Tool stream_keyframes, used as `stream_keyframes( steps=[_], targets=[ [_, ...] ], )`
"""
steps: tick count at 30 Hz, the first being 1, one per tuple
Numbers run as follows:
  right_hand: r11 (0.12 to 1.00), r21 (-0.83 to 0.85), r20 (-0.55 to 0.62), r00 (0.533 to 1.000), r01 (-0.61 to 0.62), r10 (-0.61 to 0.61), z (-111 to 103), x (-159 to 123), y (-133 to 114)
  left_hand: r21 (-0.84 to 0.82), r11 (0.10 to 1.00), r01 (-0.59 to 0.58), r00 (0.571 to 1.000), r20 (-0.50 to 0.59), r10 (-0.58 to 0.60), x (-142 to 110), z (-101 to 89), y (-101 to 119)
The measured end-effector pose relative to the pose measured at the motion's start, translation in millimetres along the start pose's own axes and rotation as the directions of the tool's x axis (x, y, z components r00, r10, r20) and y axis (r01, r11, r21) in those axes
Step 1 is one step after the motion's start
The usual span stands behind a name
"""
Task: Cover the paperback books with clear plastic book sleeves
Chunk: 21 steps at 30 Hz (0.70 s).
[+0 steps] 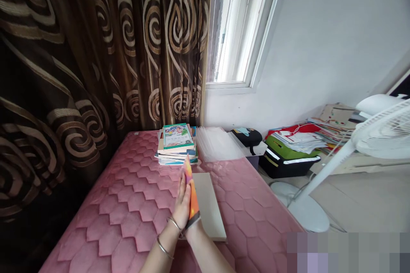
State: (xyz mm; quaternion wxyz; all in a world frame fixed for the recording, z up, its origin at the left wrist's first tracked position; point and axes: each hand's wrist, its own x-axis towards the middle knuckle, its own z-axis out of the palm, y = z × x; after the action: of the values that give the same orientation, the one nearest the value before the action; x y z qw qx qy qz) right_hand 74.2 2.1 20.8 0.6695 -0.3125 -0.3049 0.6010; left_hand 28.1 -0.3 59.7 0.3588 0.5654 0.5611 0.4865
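Observation:
A thin book (192, 198) with an orange, yellow and purple cover stands nearly on edge between my hands. My left hand (182, 200), with two bangles at the wrist, lies with its fingers straight and pressed along the book's left side. On the other side, my right hand (192, 229) meets the book at its lower edge; its fingers are hidden behind the cover. Beneath and to the right, a pale flat board or large book (210, 209) lies on the bed. Beyond the hands is a stack of books (177, 140), topped by one with a green-edged illustrated cover.
A pink quilted mattress (128, 209) bears everything. Clear plastic sleeves (218, 143) lie right of the stack. Off the right edge stand a white fan (333, 170), a black and green storage box (285, 162) and piled papers. A patterned curtain (134, 42) hangs at left.

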Motion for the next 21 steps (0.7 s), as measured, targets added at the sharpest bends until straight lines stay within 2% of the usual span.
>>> stream_keyframes(
  steps=[1, 3, 4, 7, 10, 12, 14, 16, 19, 21],
  targets=[
    [0.991, -0.130, 0.049, 0.999, 0.007, -0.001, -4, 1, -5, 0.050, 0.999, -0.002, 1.000, 0.026, 0.001, 0, 0.7, 3],
    [0.916, -0.397, 0.173, 0.985, 0.064, 0.006, -11, 4, -12, 0.198, 0.980, -0.004, 0.997, 0.070, -0.010, 0, 5.0, 10],
    [0.881, -0.466, 0.207, 0.978, 0.084, 0.016, -16, 6, -15, 0.283, 0.959, 0.005, 0.996, 0.089, -0.032, 0, 8.0, 13],
    [0.873, -0.483, 0.196, 0.980, 0.063, 0.038, -34, 9, -29, 0.512, 0.858, 0.049, 0.983, 0.126, -0.131, -2, 18.4, 24],
    [0.889, -0.444, 0.121, 0.976, -0.113, 0.184, -57, 11, -54, 0.659, 0.748, 0.074, 0.973, 0.116, -0.199, -4, 30.4, 30],
    [0.860, -0.446, 0.058, 0.952, -0.246, 0.302, -68, 14, -73, 0.729, 0.681, 0.066, 0.975, 0.097, -0.198, -6, 39.4, 27],
    [0.818, -0.518, 0.006, 0.956, -0.247, 0.293, -75, 20, -89, 0.784, 0.620, 0.037, 0.984, 0.081, -0.160, -8, 48.8, 17],
    [0.719, -0.678, -0.020, 0.982, -0.153, 0.189, -77, 25, -96, 0.825, 0.566, 0.003, 0.993, 0.063, -0.097, -9, 57.7, 4],
    [0.422, -0.907, 0.005, 1.000, -0.008, 0.031, -77, 29, -95, 0.865, 0.502, -0.018, 0.999, 0.033, -0.021, -9, 68.6, -15],
    [0.239, -0.970, 0.033, 0.999, 0.036, -0.017, -76, 28, -91, 0.881, 0.472, -0.014, 1.000, 0.020, -0.008, -9, 73.4, -22]
  ],
)
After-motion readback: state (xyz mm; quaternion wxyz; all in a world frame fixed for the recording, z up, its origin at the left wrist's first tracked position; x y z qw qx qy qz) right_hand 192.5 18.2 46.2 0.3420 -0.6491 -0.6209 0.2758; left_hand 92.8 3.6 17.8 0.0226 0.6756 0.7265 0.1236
